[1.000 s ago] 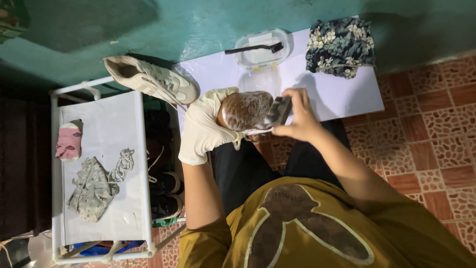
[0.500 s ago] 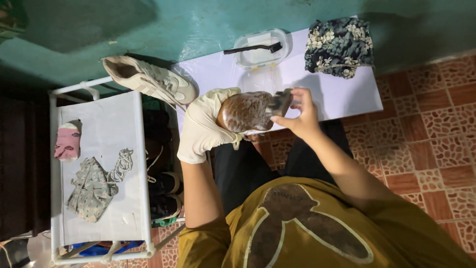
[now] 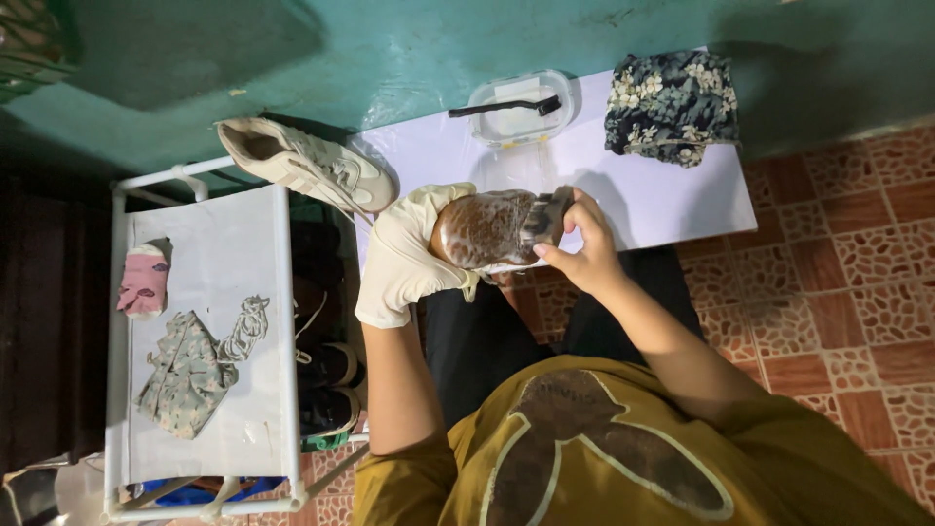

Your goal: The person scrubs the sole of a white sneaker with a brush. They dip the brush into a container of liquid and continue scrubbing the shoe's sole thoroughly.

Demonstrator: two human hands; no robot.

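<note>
Two hands grip dirty shoe (image 3: 492,229), gloved left hand (image 3: 409,258), bare right hand (image 3: 579,248).

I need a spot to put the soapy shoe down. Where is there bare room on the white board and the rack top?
The white board is bare between the clear plastic tub and the gloved left hand, and below the floral cloth. The white rack top is bare near the beige sneaker; it is crowded lower, around the pink cloth, camouflage rag and laces.

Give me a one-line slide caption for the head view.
Gloved left hand holds a soapy shoe while the bare right hand presses a brush to it, above a white board.
</note>
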